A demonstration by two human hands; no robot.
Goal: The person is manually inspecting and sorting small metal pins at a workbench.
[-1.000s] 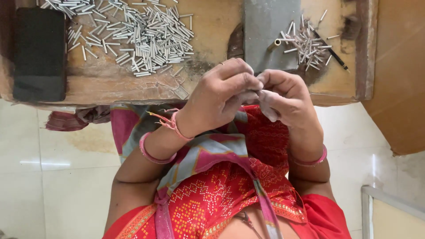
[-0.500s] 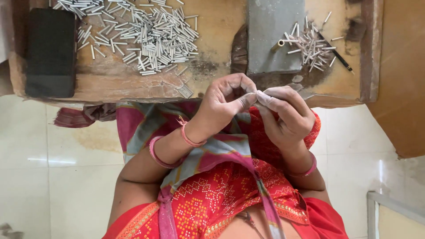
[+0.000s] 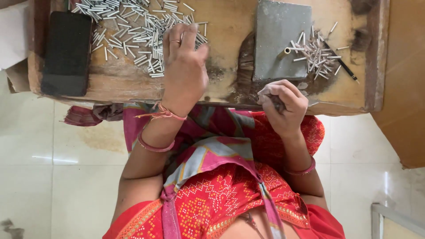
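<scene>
My left hand (image 3: 183,66) reaches forward, palm down, over the wooden workboard (image 3: 221,26). Its fingertips rest on the near edge of a big pile of short silver metal tubes (image 3: 133,26), and I see nothing gripped in it. My right hand (image 3: 283,104) is curled at the board's front edge, with its fingers closed on a small dark-and-pale piece (image 3: 271,95) that is mostly hidden. Just beyond my right hand lies a grey metal block (image 3: 279,31) with a smaller heap of tubes (image 3: 316,53) beside it.
A black phone (image 3: 66,53) lies at the board's left end. A thin dark rod (image 3: 341,64) lies by the small heap. The board has raised wooden rims. Below it are my red and pink patterned clothes (image 3: 221,186) and a pale tiled floor (image 3: 53,168).
My hands were together in front of my chest, working on one small piece. The left hand has since moved forward onto the big tube pile. The right has shifted to the board's front edge.
</scene>
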